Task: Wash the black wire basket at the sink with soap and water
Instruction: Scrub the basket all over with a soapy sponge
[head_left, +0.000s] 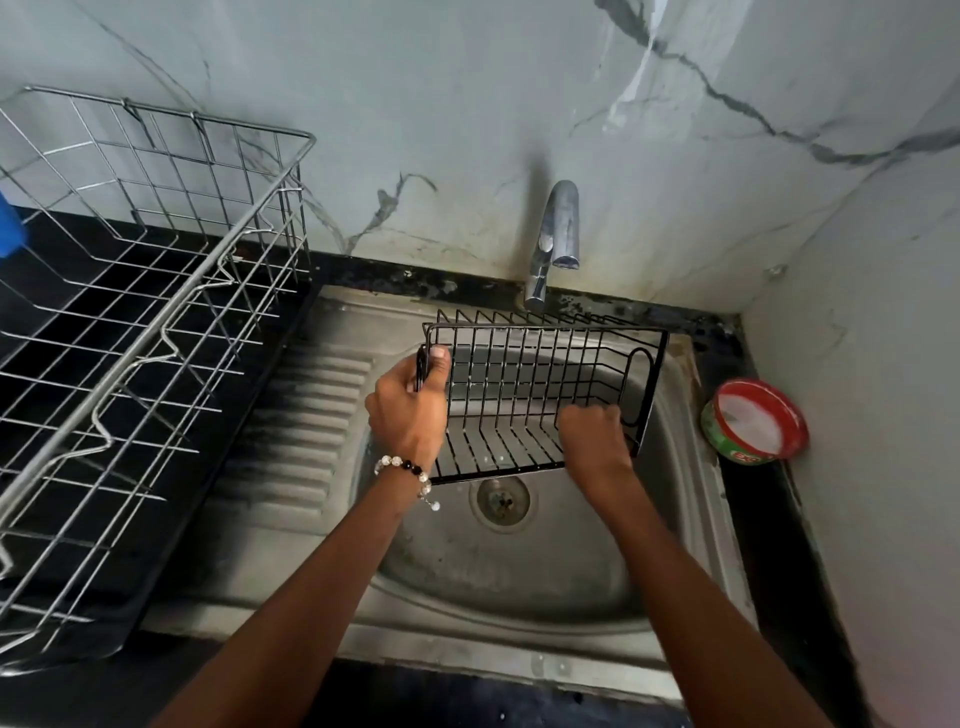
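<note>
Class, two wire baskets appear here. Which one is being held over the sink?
The small black wire basket, gripped by both hands; the large silver wire basket sits untouched on the counter.

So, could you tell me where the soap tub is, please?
In the head view, the soap tub sits on the counter right of the sink, beside the side wall.

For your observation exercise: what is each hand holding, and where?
Left hand grips the black wire basket by its left end rim. Right hand is curled inside the basket; what it holds cannot be told.
</note>
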